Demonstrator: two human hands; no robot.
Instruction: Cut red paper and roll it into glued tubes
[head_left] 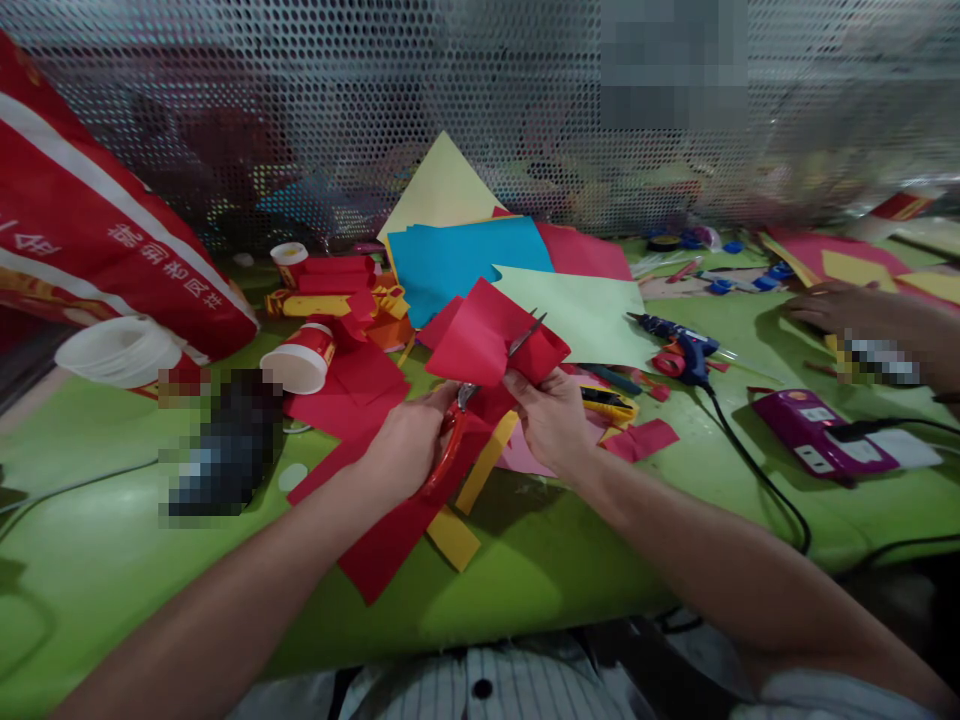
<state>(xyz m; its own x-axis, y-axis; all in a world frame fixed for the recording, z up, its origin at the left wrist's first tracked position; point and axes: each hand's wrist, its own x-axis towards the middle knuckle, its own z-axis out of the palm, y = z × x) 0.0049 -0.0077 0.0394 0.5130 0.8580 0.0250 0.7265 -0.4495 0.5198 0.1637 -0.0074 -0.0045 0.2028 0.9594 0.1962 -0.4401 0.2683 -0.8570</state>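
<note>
Closed around the red handles of a pair of scissors [448, 452], my left hand [409, 440] is near the middle of the table. The metal blades point up and right, on a piece of red paper [480, 335]. My right hand [551, 415] pinches the lower right part of that paper, close to the blades. Beneath both hands lie a long red paper strip [382, 530] and narrow yellow strips [486, 465]. Just right of my right hand is a yellow utility knife [609, 402].
Blue paper [469, 265] and pale green paper [577, 315] lie behind. At right are a glue gun [679, 345], a purple power strip [825, 430] and another person's hand [832, 305]. Paper cups [304, 362] and a red bag [112, 230] stand at left.
</note>
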